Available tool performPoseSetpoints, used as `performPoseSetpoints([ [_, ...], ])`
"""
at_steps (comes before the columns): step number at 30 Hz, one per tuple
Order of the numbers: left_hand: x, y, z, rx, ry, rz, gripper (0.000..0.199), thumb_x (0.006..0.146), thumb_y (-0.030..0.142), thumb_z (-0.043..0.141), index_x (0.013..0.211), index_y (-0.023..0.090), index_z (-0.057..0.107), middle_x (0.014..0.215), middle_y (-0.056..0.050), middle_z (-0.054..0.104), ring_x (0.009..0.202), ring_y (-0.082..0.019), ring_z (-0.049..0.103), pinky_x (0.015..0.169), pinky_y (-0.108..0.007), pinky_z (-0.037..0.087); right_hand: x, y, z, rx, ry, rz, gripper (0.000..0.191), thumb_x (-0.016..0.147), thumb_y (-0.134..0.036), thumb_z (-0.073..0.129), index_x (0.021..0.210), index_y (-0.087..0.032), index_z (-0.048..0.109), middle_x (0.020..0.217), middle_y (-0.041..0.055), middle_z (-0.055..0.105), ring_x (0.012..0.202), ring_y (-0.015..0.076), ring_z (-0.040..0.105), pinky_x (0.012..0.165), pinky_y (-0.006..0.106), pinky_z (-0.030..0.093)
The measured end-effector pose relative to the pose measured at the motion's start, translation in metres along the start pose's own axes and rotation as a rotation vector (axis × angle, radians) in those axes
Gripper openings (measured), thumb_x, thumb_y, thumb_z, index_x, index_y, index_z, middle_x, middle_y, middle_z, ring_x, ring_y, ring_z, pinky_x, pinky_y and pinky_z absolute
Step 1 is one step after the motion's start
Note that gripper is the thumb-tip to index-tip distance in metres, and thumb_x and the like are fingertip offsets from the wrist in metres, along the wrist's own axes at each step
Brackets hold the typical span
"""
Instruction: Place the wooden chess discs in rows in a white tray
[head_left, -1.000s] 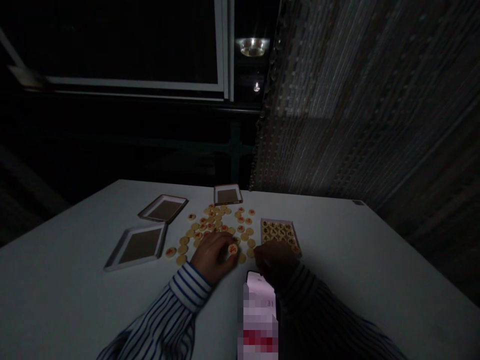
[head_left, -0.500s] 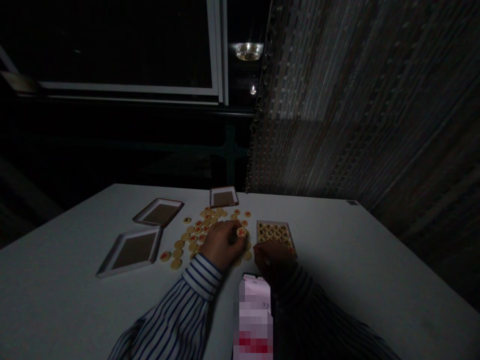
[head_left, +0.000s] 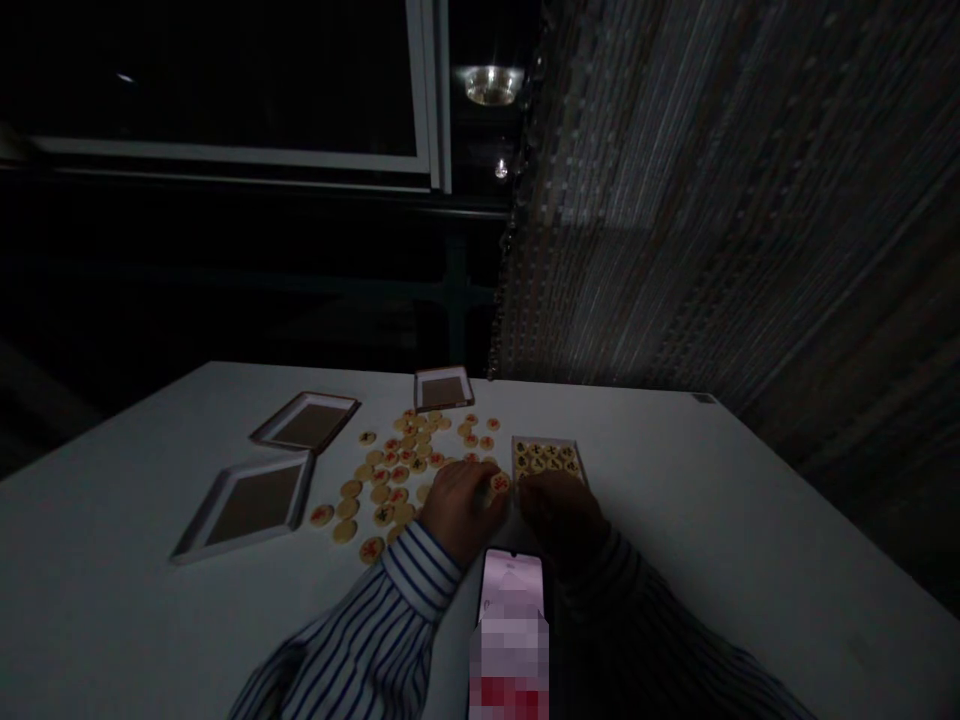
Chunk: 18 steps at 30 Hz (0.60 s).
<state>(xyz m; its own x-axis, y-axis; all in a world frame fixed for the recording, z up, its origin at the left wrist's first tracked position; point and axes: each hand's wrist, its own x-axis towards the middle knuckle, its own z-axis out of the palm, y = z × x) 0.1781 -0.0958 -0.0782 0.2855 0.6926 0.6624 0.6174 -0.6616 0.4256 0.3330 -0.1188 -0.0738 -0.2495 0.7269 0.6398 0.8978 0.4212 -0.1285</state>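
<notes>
My left hand (head_left: 463,508) is closed, pinching a round Chinese chess piece (head_left: 500,484) with a red character at its fingertips, just left of the filled box. My right hand (head_left: 562,515) covers the near part of that shallow box (head_left: 581,458), its fingers curled; whatever they hold, if anything, is hidden. Rows of pieces with black characters (head_left: 553,452) lie face up in the box's far part. Left of my hands, loose chess pieces (head_left: 380,494) are scattered on the white table, some showing red or black characters and others blank side up.
Two open trays (head_left: 240,506) (head_left: 306,421) lie on the left, and another tray (head_left: 444,388) sits at the table's (head_left: 675,530) far edge. A lit phone (head_left: 513,585) lies between my forearms. A string curtain (head_left: 637,250) hangs behind the table's right side.
My left hand has moved right and nearer with the red-marked piece, closer to the box. My right hand has shifted slightly right over the box. The view has tilted a little.
</notes>
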Motion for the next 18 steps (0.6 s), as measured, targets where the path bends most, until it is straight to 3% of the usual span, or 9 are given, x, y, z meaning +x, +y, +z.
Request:
performPoseSetpoints([
  [5,-0.004,0.002,0.002,-0.023,-0.027,0.040,0.015,0.073,0.023,0.056,0.086,0.016,0.058,0.078,-0.006,0.066,0.076,-0.018,0.060,0.071,-0.034,0.046,0.001,0.003,0.004,0.070,0.081,0.093,0.027,0.078,-0.023,0.041,0.061,-0.020,0.062,0.062,0.0042,0.064,0.059,0.0135,0.056,0.057,0.023,0.040],
  [12,-0.009,0.001,0.002,-0.043,-0.071,0.053,0.016,0.073,0.024,0.057,0.086,0.016,0.058,0.079,-0.006,0.067,0.076,-0.019,0.061,0.070,-0.034,0.047,-0.002,0.008,0.012,0.247,0.049,0.061,0.022,0.077,-0.027,0.047,0.063,-0.020,0.062,0.061,0.0047,0.065,0.054,0.0137,0.058,0.052,0.022,0.044],
  [18,-0.009,0.004,0.001,-0.054,-0.096,0.010,0.020,0.071,0.027,0.059,0.088,0.017,0.060,0.081,-0.007,0.067,0.077,-0.019,0.062,0.071,-0.033,0.048,-0.004,0.008,0.004,0.370,0.011,0.091,0.018,0.078,-0.028,0.048,0.073,-0.020,0.063,0.069,0.0051,0.067,0.062,0.0147,0.062,0.056,0.023,0.049],
])
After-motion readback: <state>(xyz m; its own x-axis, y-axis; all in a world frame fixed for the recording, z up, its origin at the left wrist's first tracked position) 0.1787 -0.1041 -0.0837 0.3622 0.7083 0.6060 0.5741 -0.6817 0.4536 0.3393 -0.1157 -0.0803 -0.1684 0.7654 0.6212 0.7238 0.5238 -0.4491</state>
